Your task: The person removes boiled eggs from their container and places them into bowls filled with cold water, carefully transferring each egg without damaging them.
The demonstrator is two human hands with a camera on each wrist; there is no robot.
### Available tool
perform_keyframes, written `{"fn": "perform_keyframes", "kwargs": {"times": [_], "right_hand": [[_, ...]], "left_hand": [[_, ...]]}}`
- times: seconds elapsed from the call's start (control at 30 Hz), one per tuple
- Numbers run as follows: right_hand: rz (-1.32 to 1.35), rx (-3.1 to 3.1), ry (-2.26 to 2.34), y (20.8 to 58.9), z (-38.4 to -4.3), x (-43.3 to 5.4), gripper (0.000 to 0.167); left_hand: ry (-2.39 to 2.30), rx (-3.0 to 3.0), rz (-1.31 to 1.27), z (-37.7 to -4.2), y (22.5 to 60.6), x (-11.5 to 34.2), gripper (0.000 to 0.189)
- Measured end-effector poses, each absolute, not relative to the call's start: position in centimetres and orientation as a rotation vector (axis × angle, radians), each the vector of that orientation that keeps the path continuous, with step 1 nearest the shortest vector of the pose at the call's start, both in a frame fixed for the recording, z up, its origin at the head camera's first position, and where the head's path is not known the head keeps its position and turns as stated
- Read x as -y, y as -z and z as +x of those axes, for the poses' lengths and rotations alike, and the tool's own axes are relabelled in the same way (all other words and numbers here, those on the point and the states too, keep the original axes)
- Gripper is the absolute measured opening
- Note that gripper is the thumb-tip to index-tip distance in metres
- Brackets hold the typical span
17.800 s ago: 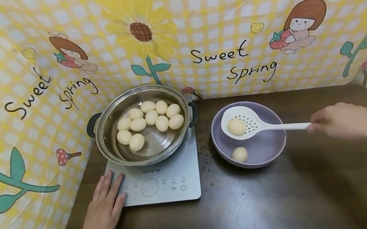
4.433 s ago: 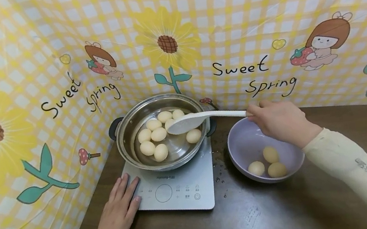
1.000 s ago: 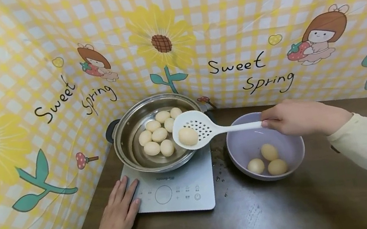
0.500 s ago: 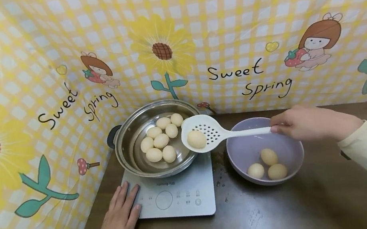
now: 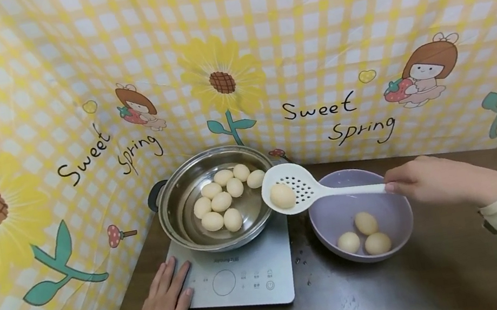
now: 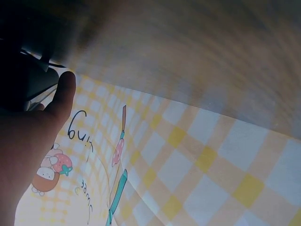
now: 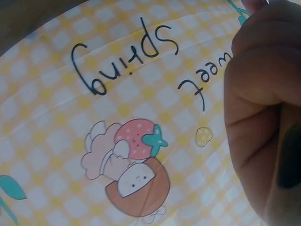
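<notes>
My right hand (image 5: 447,180) grips the end of a white slotted spoon (image 5: 301,184) by its handle. A pale egg (image 5: 282,196) lies in the spoon's bowl, which overlaps the pot's right rim and the gap beside it. Several more eggs (image 5: 221,202) sit in shallow water in the steel pot (image 5: 178,238). Three eggs (image 5: 378,243) lie in the purple bowl (image 5: 325,219), beneath the spoon's handle. My left hand (image 5: 158,307) rests with straight fingers on the left edge of the induction cooker (image 5: 271,288). The wrist views show mostly the hands and the cloth.
The pot stands on the cooker, its black left handle (image 5: 155,196) sticking out toward the cloth. Water drops (image 5: 302,262) dot the brown table (image 5: 352,302) between cooker and bowl. A yellow checked cloth (image 5: 311,56) hangs close behind and at the left.
Over the last second, the spoon with its egg has moved right from above the pot toward the bowl. Since the earliest frame, the bowl's eggs have gone from one to three. My left hand stays put.
</notes>
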State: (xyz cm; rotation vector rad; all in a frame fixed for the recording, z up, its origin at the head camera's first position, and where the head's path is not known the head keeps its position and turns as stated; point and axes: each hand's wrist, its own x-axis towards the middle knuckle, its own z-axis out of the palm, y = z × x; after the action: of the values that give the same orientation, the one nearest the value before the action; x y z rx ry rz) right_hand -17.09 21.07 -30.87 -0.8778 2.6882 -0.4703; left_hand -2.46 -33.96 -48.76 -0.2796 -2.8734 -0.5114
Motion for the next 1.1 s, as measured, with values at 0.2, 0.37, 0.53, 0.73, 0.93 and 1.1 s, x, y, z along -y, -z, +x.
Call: {"fn": "perform_keyframes", "kwargs": {"times": [0.2, 0.37, 0.53, 0.73, 0.93, 1.1], "right_hand": [[-0.825, -2.719, 0.473, 31.5, -16.8, -23.1, 0.013], [-0.772, -2.735, 0.509, 32.2, -16.4, -24.7, 0.012], [-0.721, -2.721, 0.536, 32.8, -16.1, -26.0, 0.012], [-0.706, -2.729, 0.539, 33.8, -15.8, -27.2, 0.014], [-0.715, -2.747, 0.549, 34.3, -16.0, -27.9, 0.014], [-0.688, -2.738, 0.545, 34.8, -16.0, -28.3, 0.014]], "left_hand": [[0.532, 2.881, -0.285, -2.8, 49.0, 33.6, 0.050], [0.526, 2.882, -0.290, -2.9, 49.2, 33.5, 0.049], [0.507, 2.889, -0.277, -2.9, 49.2, 33.5, 0.049], [0.463, 2.876, -0.278, -2.6, 49.2, 33.8, 0.049], [0.475, 2.870, -0.280, -2.7, 49.1, 33.9, 0.049], [0.491, 2.871, -0.296, -2.8, 49.2, 34.0, 0.051]]}}
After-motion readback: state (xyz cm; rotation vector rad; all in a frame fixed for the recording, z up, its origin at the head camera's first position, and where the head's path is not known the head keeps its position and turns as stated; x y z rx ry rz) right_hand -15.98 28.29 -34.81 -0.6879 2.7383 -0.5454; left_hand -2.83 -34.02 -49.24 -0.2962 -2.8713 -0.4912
